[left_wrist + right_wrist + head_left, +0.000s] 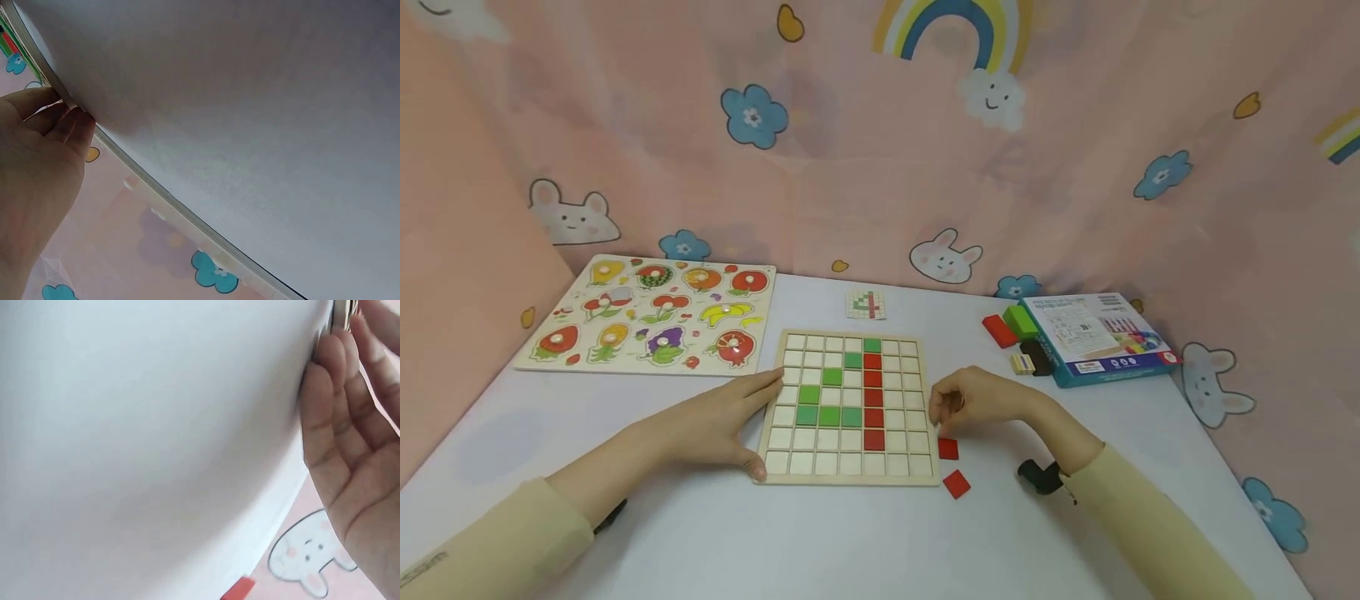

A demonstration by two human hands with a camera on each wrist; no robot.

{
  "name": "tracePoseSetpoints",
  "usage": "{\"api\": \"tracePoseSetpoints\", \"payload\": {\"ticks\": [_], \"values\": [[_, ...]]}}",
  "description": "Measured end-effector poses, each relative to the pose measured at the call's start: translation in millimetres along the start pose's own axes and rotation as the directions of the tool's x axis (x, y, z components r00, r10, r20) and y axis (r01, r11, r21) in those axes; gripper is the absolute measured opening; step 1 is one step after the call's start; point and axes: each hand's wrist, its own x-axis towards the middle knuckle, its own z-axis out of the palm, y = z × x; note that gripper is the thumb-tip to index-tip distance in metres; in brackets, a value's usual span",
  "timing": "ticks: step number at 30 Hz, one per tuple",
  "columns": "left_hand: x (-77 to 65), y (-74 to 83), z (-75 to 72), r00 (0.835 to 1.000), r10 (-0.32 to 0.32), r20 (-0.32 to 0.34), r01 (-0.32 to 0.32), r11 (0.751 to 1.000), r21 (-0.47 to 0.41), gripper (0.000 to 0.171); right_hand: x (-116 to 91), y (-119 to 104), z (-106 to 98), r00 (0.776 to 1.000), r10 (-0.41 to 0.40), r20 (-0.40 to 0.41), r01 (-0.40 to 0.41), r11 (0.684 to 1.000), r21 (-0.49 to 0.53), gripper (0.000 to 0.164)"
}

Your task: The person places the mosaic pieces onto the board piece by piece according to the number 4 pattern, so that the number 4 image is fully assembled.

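Observation:
A wooden grid board (848,480) lies on the white table, its squares pale except for several green tiles (830,416) and a column of red tiles (873,397). My left hand (711,421) rests along the board's left edge, fingers extended and thumb at the near left corner. At the right edge is my right hand (976,398), fingers loosely bent and tips beside the frame; no object shows in it. Just below those fingertips sits a loose red tile (948,449), and another red square (957,484) lies nearer the front.
A small pattern card (866,305) lies behind the board. At the back left is a fruit knob puzzle (651,317). A blue-edged box (1097,337) stands at the back right, with a red block (999,332), a green block (1020,322) and small sticks (1022,364) beside it.

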Motion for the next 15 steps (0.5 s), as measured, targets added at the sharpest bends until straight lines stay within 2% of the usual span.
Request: {"api": "tracePoseSetpoints", "payload": {"ticks": [7, 15], "values": [[-4.4, -2.3, 1.7, 1.000, -0.002, -0.011, 0.002, 1.000, -0.002, 0.126, -6.2, 4.4, 3.1, 0.997, 0.061, 0.054, -0.061, 0.998, 0.003, 0.017], [-3.1, -2.6, 1.4, 1.000, -0.006, -0.005, 0.006, 1.000, 0.003, 0.127, -7.0, 1.3, 8.7, 0.999, 0.019, 0.048, -0.016, 0.998, -0.060, 0.023]]}}
